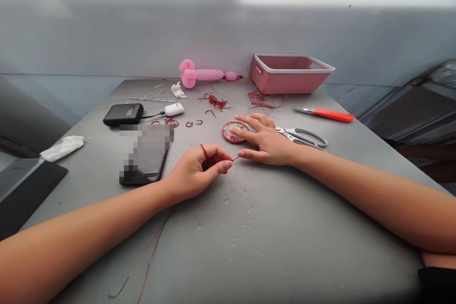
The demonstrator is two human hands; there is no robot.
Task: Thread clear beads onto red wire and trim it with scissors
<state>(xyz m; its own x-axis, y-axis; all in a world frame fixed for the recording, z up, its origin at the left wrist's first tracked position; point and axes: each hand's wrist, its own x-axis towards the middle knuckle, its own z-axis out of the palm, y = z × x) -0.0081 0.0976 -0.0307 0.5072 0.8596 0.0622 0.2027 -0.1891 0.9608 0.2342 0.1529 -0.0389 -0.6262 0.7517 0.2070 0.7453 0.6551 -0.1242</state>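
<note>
My left hand [197, 168] pinches a thin red cord [235, 158] between thumb and fingertips, with a short end sticking out to the right. A red loop circles one of its fingers, and long dark red strands trail below the wrist toward the near edge. My right hand [265, 140] has its fingers stretched out over a small round red-rimmed dish [224, 136] of pale and coloured beads. One fingertip reaches down into the beads. Its thumb lies close to the cord's end; whether they touch I cannot tell. Scissors [306, 137] lie partly hidden behind this hand.
A pink basket [285, 80], a pink balloon figure [204, 74] and red cord scraps [217, 102] are at the back. A red-handled utility knife [331, 114] lies right. Left are a phone [149, 159], a black power bank [123, 114] and crumpled tissue [64, 147].
</note>
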